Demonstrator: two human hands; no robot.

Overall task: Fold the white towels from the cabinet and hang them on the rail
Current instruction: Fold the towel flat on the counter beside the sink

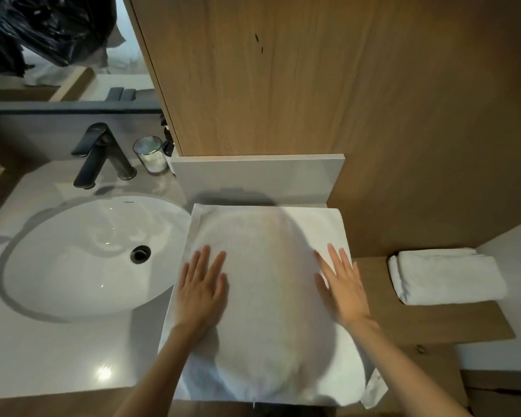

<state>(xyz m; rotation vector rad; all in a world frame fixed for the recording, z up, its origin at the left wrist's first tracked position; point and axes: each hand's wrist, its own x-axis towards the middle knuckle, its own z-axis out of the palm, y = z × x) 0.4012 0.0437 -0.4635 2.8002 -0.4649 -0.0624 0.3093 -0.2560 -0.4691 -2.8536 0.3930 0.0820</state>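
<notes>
Item: flat white terry towel (265,296), on your grey stone counter (57,356), 3 o'clock of the oval white basin (73,266) | your left hand (200,285), right hand (342,288): palms flat on it, fingers straight, gripping nothing, likely smoothing for folding | folded white towel (445,278): farther at 3 o'clock.

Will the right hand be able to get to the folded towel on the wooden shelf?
Probably yes. The right hand lies flat on the spread towel, and the folded towel sits just beside it on the shelf, with nothing between them.
</notes>
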